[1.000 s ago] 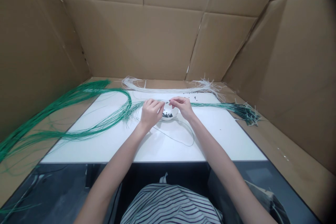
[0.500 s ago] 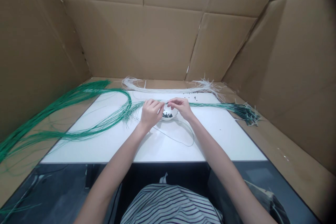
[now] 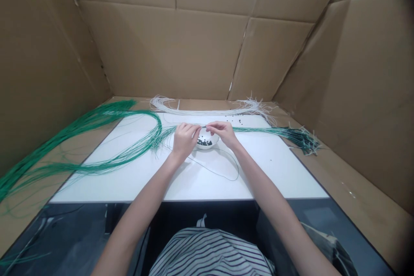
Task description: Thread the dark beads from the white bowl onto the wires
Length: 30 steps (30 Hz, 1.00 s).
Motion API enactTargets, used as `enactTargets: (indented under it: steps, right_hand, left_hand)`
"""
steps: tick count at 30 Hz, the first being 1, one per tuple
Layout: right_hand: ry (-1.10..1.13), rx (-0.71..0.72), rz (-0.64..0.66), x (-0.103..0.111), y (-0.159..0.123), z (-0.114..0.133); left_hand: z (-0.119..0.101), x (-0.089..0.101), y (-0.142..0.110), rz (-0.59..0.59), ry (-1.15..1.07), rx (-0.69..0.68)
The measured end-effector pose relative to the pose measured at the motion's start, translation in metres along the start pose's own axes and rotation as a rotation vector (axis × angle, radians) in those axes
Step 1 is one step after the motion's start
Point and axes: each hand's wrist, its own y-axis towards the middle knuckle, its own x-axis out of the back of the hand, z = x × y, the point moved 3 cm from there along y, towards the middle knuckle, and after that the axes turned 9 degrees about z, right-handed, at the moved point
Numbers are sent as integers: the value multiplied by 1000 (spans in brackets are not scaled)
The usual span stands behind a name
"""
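Head view: left hand (image 3: 185, 140) and right hand (image 3: 224, 133) closed in fingertip pinches on a fine strand (image 3: 203, 127), just above a small white bowl (image 3: 215, 140) of black beads (image 3: 204, 142); green wire strands (image 3: 139, 152) trailing toward nine and three o'clock. Short, steady pinches, best kept low over the bowl.

Two hands (image 3: 203, 136) sit above one small white bowl (image 3: 215, 141) holding black beads (image 3: 204, 142), too many to count, on one white table (image 3: 274, 168). One bundle of white strands (image 3: 194, 111) lies beyond, two sweeps of green strands (image 3: 97, 116) flank the hands, and one loose dark strand (image 3: 220, 174) crosses the tabletop.
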Motion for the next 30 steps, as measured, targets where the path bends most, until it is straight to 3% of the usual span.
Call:
enactTargets:
  steps: [15,24,30]
  right_hand:
    - [78,-48,17,-1,0,-2]
    - [-213,-23,111,-3,-1,-1]
    - [-206,-23,108,0,-1,-2]
  left_hand:
    - [0,-5,0,41,-3,17]
    - [-1,-6,1,66,6,2]
    - [0,-7,0,87,-18,11]
